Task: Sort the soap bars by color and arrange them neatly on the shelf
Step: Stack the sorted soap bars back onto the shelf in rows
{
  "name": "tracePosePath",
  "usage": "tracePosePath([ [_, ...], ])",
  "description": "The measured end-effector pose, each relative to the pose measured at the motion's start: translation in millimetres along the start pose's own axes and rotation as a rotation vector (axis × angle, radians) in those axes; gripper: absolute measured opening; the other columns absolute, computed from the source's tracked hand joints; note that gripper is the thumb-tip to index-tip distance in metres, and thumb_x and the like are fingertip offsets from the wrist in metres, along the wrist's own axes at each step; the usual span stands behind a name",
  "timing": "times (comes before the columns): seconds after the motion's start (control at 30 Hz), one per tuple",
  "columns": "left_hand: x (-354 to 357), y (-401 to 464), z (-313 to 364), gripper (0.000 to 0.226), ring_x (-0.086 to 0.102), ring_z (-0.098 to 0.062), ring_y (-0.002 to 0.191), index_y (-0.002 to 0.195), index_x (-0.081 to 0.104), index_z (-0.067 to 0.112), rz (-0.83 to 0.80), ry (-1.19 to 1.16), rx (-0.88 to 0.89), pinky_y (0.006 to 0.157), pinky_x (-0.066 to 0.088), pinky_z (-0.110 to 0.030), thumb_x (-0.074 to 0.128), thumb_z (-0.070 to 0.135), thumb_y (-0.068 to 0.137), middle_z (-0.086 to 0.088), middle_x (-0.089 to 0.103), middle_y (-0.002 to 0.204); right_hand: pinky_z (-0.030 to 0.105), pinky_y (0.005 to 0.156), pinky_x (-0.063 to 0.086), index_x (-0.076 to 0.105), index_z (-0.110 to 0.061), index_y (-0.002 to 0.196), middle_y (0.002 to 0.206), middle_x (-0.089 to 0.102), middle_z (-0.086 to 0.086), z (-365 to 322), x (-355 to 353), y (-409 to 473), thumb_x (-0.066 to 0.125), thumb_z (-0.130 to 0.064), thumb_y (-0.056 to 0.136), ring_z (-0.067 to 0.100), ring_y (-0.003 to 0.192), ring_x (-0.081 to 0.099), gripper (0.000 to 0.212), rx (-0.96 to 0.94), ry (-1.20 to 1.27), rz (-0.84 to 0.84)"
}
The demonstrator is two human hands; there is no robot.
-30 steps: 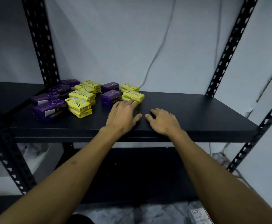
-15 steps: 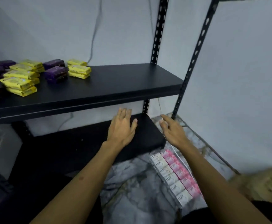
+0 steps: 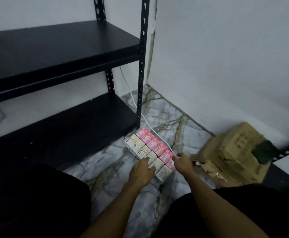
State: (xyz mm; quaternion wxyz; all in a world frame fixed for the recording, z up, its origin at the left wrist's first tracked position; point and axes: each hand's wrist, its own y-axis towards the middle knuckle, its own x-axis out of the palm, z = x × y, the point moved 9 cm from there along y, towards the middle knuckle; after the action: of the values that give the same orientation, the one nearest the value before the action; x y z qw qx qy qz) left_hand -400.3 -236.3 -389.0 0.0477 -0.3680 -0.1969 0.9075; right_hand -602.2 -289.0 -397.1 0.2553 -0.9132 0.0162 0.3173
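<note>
Soap boxes (image 3: pixel 149 152) lie on floor (image 3: pixel 106 162) at 5 o'clock from shelf (image 3: pixel 58 133); my left hand (image 3: pixel 141 173) rests flat-fingered on them, my right hand (image 3: pixel 182 163) pinches the pink row's edge.

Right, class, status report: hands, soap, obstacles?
Left hand on white soap boxes. Right hand at pink soap boxes. White cable alongside.

Six pink soap boxes (image 3: pixel 155 145) showing, about six white soap boxes (image 3: pixel 137 146) beside them, one cardboard box (image 3: pixel 233 152), two hands.

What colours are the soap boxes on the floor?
One row pink, the other cream-white; head view shows them.
</note>
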Motion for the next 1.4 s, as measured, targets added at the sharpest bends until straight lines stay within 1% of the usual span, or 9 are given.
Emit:
tracePosePath([
  [0.13, 46, 11, -9, 0.039, 0.060, -0.027, 0.115, 0.126, 0.062, 0.012, -0.012, -0.149, -0.157, 0.085, 0.043, -0.025, 0.064, 0.032, 0.092, -0.007, 0.066, 0.119, 0.037, 0.079, 0.049, 0.061, -0.003, 0.122, 0.110, 0.065, 0.017, 48, 26, 21, 0.059, -0.023, 0.091, 0.031, 0.094, 0.059, 0.037, 0.183, 0.185, 0.010],
  [0.2, 66, 15, -22, 0.024, 0.063, -0.029, 0.107, 0.106, 0.063, 0.009, -0.002, -0.260, -0.290, 0.076, 0.041, -0.026, 0.067, 0.028, 0.091, -0.006, 0.065, 0.100, 0.041, 0.088, 0.052, 0.063, -0.008, 0.123, 0.109, 0.066, 0.014, 71, 40, 35, 0.060, -0.026, 0.086, 0.032, 0.097, 0.060, 0.042, 0.251, 0.272, 0.026],
  [0.27, 90, 21, -40, 0.022, 0.065, -0.031, 0.102, 0.093, 0.062, 0.012, 0.008, -0.369, -0.408, 0.080, 0.048, -0.029, 0.071, 0.031, 0.087, -0.008, 0.066, 0.096, 0.051, 0.094, 0.053, 0.062, -0.010, 0.126, 0.114, 0.067, 0.015, 100, 56, 56, 0.061, -0.033, 0.079, 0.036, 0.104, 0.062, 0.052, 0.327, 0.364, 0.054],
  [0.47, 153, 50, -69, 0.034, 0.070, -0.026, 0.096, 0.101, 0.071, 0.006, 0.018, -0.771, -0.571, 0.087, 0.057, -0.040, 0.079, 0.029, 0.078, -0.013, 0.074, 0.104, 0.044, 0.086, 0.058, 0.064, -0.001, 0.118, 0.108, 0.069, 0.017, 130, 68, 78, 0.076, -0.046, 0.076, 0.035, 0.100, 0.068, 0.063, 0.545, 0.589, 0.180],
  [0.6, 180, 67, -67, 0.039, 0.067, -0.021, 0.102, 0.118, 0.063, 0.015, 0.101, -0.949, -0.640, 0.095, 0.055, -0.041, 0.076, 0.021, 0.082, -0.001, 0.069, 0.116, 0.038, 0.073, 0.059, 0.065, -0.005, 0.107, 0.098, 0.069, 0.013, 124, 73, 94, 0.078, -0.033, 0.081, 0.030, 0.091, 0.070, 0.040, 0.595, 0.667, 0.188],
  [0.83, 204, 74, -86, 0.045, 0.070, -0.030, 0.098, 0.117, 0.067, -0.004, 0.206, -1.013, -0.841, 0.087, 0.058, -0.046, 0.082, 0.012, 0.077, -0.018, 0.071, 0.113, 0.051, 0.075, 0.061, 0.067, -0.002, 0.099, 0.092, 0.073, 0.016, 132, 89, 111, 0.087, -0.019, 0.070, 0.030, 0.080, 0.072, 0.039, 0.655, 0.780, 0.161],
  [1.03, 206, 69, -100, 0.036, 0.072, -0.031, 0.090, 0.106, 0.070, -0.002, 0.178, -1.023, -0.797, 0.083, 0.059, -0.051, 0.083, 0.008, 0.075, -0.016, 0.073, 0.103, 0.031, 0.053, 0.055, 0.063, 0.000, 0.100, 0.092, 0.070, 0.014, 141, 84, 94, 0.084, -0.021, 0.077, 0.023, 0.072, 0.068, 0.038, 0.640, 0.826, 0.189],
  [1.23, 185, 36, -147, 0.038, 0.070, -0.029, 0.089, 0.099, 0.071, -0.005, 0.128, -0.864, -0.749, 0.076, 0.057, -0.040, 0.089, 0.012, 0.070, -0.018, 0.073, 0.098, 0.049, 0.086, 0.058, 0.045, 0.006, 0.132, 0.121, 0.061, 0.021, 156, 107, 45, 0.085, -0.028, 0.076, 0.035, 0.101, 0.065, 0.076, 0.714, 0.775, 0.141],
  [1.4, 136, 6, -191, 0.032, 0.070, -0.023, 0.085, 0.092, 0.077, 0.002, 0.128, -0.728, -0.683, 0.084, 0.059, -0.042, 0.091, 0.010, 0.064, -0.015, 0.076, 0.096, 0.044, 0.086, 0.056, 0.054, 0.009, 0.125, 0.120, 0.062, 0.024, 155, 142, -8, 0.081, -0.021, 0.082, 0.037, 0.104, 0.063, 0.059, 0.724, 0.740, 0.097],
])
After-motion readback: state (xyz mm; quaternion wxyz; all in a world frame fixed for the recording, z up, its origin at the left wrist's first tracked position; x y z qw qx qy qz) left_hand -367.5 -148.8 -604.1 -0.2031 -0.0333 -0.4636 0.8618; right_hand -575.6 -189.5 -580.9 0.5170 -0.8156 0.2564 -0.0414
